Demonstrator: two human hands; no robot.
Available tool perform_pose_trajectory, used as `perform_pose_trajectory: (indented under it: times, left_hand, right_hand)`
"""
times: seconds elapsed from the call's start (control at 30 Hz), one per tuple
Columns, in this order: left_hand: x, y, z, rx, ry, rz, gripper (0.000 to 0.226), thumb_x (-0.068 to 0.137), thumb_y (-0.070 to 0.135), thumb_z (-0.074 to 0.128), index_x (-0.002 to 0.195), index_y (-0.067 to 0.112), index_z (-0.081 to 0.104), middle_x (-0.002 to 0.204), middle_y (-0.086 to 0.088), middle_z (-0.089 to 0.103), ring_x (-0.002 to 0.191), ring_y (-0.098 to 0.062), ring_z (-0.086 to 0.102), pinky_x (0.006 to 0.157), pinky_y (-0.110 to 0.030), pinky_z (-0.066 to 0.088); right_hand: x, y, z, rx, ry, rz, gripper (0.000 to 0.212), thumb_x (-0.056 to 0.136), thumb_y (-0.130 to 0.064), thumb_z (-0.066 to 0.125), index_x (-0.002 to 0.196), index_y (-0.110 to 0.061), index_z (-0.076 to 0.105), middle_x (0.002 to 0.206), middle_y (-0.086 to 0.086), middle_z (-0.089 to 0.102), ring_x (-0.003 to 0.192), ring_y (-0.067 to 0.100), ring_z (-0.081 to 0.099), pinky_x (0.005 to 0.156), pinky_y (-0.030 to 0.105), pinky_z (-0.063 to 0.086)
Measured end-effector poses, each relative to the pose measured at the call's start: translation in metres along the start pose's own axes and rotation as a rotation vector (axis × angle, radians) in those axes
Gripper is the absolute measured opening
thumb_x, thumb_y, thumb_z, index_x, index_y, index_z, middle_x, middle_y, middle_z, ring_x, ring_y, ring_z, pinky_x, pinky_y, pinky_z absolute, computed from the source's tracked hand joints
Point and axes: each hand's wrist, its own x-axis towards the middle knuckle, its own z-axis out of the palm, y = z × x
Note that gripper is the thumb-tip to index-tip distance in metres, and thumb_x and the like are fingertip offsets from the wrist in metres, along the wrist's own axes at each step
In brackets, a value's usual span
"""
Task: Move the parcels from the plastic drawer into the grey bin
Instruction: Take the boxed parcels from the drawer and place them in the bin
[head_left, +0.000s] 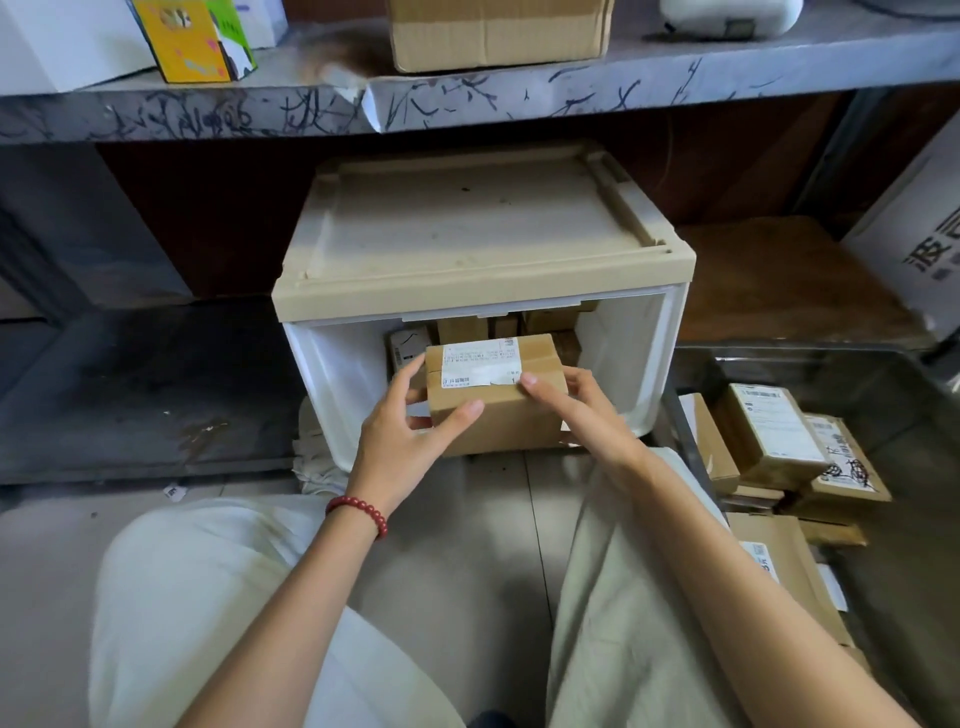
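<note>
Under the scribbled grey shelf (208, 111), on a pale tiled floor (498, 519), stands the one plastic drawer (483, 249), its front pulled open. Your left hand (400, 441) and right hand (587, 415) are both clamped on one labelled cardboard parcel (493, 400) just over the drawer's front. More parcels sit behind it, too hidden to count. Right of the drawer, the grey bin (883, 379) holds at least four parcels.
</note>
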Motion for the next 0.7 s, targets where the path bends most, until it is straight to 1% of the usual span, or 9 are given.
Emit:
perform_pose_trajectory:
  times: [0.07,0.17,0.27,0.37,0.47,0.53,0.57,0.63,0.7]
  left_hand:
    - [0.0,0.01,0.009,0.001,-0.001,0.042,0.083,0.062,0.072,0.066,0.135,0.045,0.037,0.121,0.016,0.057,0.107,-0.007,0.059,0.088,-0.026,0.05]
    - [-0.004,0.023,0.032,-0.022,-0.021,0.072,0.077,0.062,0.072,0.069,0.128,0.051,0.036,0.121,0.014,0.059,0.109,-0.008,0.059,0.094,-0.036,0.051]
    - [-0.008,0.035,0.061,-0.073,-0.067,0.087,0.082,0.058,0.074,0.071,0.13,0.051,0.037,0.116,0.018,0.058,0.108,-0.01,0.059,0.089,-0.041,0.054]
    - [-0.009,0.057,0.094,-0.074,-0.169,0.122,0.087,0.062,0.068,0.068,0.138,0.043,0.035,0.113,0.022,0.054,0.11,-0.008,0.057,0.089,-0.039,0.054]
    - [-0.005,0.076,0.132,-0.056,-0.285,0.165,0.083,0.068,0.062,0.071,0.139,0.043,0.033,0.129,0.014,0.052,0.115,-0.012,0.056,0.092,-0.04,0.054]
    - [-0.001,0.087,0.16,-0.054,-0.355,0.18,0.082,0.071,0.056,0.074,0.14,0.042,0.033,0.136,0.01,0.05,0.117,-0.013,0.055,0.094,-0.039,0.053]
    - [0.001,0.092,0.175,-0.041,-0.393,0.187,0.081,0.073,0.052,0.074,0.141,0.04,0.031,0.136,0.012,0.049,0.119,-0.011,0.053,0.096,-0.035,0.051]
    - [0.001,0.103,0.203,-0.007,-0.468,0.2,0.08,0.077,0.045,0.074,0.143,0.036,0.029,0.129,0.017,0.048,0.117,-0.005,0.048,0.091,-0.022,0.047]
    - [0.001,0.109,0.232,0.019,-0.533,0.206,0.081,0.077,0.041,0.076,0.142,0.034,0.029,0.132,0.015,0.05,0.112,-0.002,0.049,0.086,-0.018,0.048]
  right_hand:
    - [-0.005,-0.005,-0.013,0.009,0.039,-0.018,0.059,0.082,-0.054,0.064,0.128,-0.024,0.042,0.127,-0.007,0.05,0.111,0.001,0.052,0.084,0.019,0.042]
    - [-0.018,-0.009,-0.038,-0.01,0.074,-0.042,0.071,0.076,-0.06,0.066,0.13,-0.024,0.038,0.123,-0.007,0.049,0.102,-0.001,0.05,0.08,0.018,0.041]
    - [-0.031,-0.006,-0.069,-0.051,0.145,-0.014,0.064,0.079,-0.06,0.065,0.127,-0.028,0.036,0.127,-0.006,0.046,0.11,0.01,0.049,0.092,0.029,0.042]
    - [-0.047,0.001,-0.103,-0.034,0.224,-0.003,0.064,0.078,-0.062,0.064,0.126,-0.031,0.035,0.128,-0.006,0.047,0.111,0.01,0.049,0.095,0.032,0.041]
    - [-0.065,0.01,-0.136,0.006,0.335,0.023,0.065,0.079,-0.062,0.062,0.129,-0.031,0.035,0.125,-0.008,0.044,0.111,0.011,0.047,0.094,0.033,0.04]
    - [-0.075,0.022,-0.158,0.054,0.418,0.04,0.078,0.074,-0.067,0.064,0.136,-0.027,0.037,0.131,-0.005,0.045,0.118,0.016,0.047,0.098,0.038,0.042]
    - [-0.08,0.028,-0.168,0.075,0.464,0.043,0.083,0.07,-0.069,0.065,0.137,-0.028,0.037,0.135,-0.004,0.045,0.12,0.018,0.047,0.098,0.039,0.043]
    - [-0.089,0.042,-0.186,0.124,0.568,0.007,0.076,0.074,-0.064,0.067,0.136,-0.028,0.041,0.139,-0.002,0.045,0.122,0.018,0.048,0.092,0.033,0.044]
    - [-0.097,0.058,-0.204,0.193,0.643,-0.012,0.061,0.084,-0.048,0.067,0.136,-0.026,0.042,0.136,-0.002,0.049,0.118,0.015,0.052,0.081,0.023,0.044]
